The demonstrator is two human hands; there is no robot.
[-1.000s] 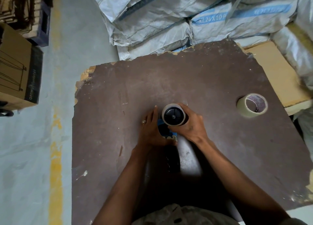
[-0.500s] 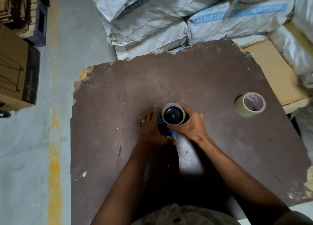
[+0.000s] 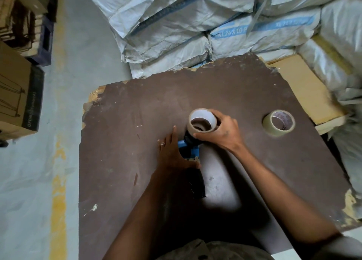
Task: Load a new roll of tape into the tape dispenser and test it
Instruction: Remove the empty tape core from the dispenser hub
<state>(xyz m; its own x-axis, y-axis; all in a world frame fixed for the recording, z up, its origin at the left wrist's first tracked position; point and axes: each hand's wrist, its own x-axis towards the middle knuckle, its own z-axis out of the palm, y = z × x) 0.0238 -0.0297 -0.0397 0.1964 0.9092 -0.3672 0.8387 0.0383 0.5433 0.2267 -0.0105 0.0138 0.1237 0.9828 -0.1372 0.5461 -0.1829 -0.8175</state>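
Mid dark-brown board surface point(image 3: 254, 181): right hand point(image 3: 223, 134) grip wrapped round thin beige tape roll point(image 3: 203, 115), tilted just above black hub point(image 3: 191, 139) of blue plastic tape dispenser point(image 3: 189, 148); left hand point(image 3: 172, 154) flat, pinning dispenser. Keep it pinned, hold roll square to hub. Clear tape roll point(image 3: 267, 123) right, well apart.

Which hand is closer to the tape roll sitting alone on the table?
Right. The right hand, gripping another roll, is left of the lone roll; the left hand, on the dispenser, is farther left.

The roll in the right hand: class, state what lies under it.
Under the roll: the black hub of the tape dispenser, partly covered by the right hand; the table beneath is hidden.
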